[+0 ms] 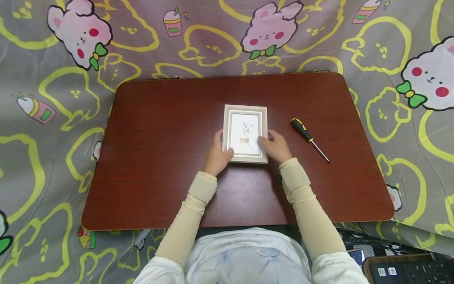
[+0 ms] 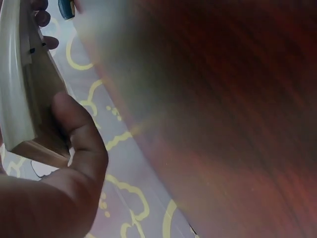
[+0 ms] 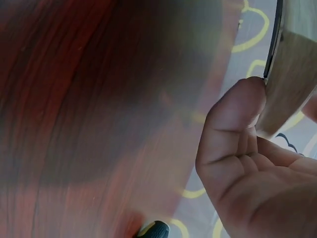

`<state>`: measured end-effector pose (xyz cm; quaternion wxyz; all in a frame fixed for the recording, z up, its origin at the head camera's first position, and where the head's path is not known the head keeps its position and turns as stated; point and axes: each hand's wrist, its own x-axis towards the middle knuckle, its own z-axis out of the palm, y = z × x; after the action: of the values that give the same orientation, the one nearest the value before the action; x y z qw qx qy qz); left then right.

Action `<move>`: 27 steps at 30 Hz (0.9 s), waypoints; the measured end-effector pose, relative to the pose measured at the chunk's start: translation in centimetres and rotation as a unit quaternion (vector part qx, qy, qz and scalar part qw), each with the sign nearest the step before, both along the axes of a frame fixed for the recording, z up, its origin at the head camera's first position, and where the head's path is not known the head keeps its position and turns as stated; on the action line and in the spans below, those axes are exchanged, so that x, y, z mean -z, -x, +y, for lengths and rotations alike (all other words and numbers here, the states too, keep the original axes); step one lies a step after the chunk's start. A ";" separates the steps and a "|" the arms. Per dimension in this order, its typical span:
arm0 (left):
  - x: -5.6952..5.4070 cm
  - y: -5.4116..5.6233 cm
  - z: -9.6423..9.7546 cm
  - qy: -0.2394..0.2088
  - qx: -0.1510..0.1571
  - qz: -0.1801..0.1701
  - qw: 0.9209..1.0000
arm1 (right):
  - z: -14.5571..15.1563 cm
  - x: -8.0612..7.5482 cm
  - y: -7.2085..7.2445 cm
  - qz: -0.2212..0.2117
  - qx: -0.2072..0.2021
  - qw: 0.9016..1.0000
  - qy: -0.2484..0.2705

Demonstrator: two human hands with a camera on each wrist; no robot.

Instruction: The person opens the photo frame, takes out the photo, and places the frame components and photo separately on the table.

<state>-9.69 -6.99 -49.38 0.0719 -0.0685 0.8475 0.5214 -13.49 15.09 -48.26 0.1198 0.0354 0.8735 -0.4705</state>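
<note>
A cream picture frame with a small flower-and-pot print is held between both hands near the middle of the table. My left hand grips its left edge, thumb over the front at the lower left corner. On the opposite edge my right hand grips it, thumb on the front and fingers curled behind. In the left wrist view the frame's side shows, with fingers wrapped round to its back. The right wrist view shows a curled finger pressed to the frame's wooden side.
A black and yellow screwdriver lies on the brown table to the right of the frame, its tip pointing toward the near right. Patterned cloth hangs behind the table. A dark keypad device sits below the table's right corner.
</note>
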 end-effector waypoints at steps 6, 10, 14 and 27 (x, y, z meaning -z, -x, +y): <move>0.9 -0.5 0.6 0.027 0.010 -0.025 0.999 | 0.5 0.2 -0.4 -0.008 -0.030 0.998 -0.052; 1.3 -0.7 1.0 0.051 0.006 -0.018 0.999 | 0.5 0.4 -0.6 -0.019 -0.023 0.997 -0.070; 1.6 -0.8 1.6 0.082 -0.015 0.002 0.997 | 0.3 0.7 -0.7 -0.033 -0.015 0.995 -0.092; 1.6 -0.9 2.9 0.116 -0.041 -0.041 0.992 | 0.4 1.1 -0.8 -0.081 -0.045 0.987 -0.129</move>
<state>-8.80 -4.11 -51.01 0.0773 -0.1324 0.8952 0.4186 -12.66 15.49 -49.37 0.2058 0.0493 0.9148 -0.3440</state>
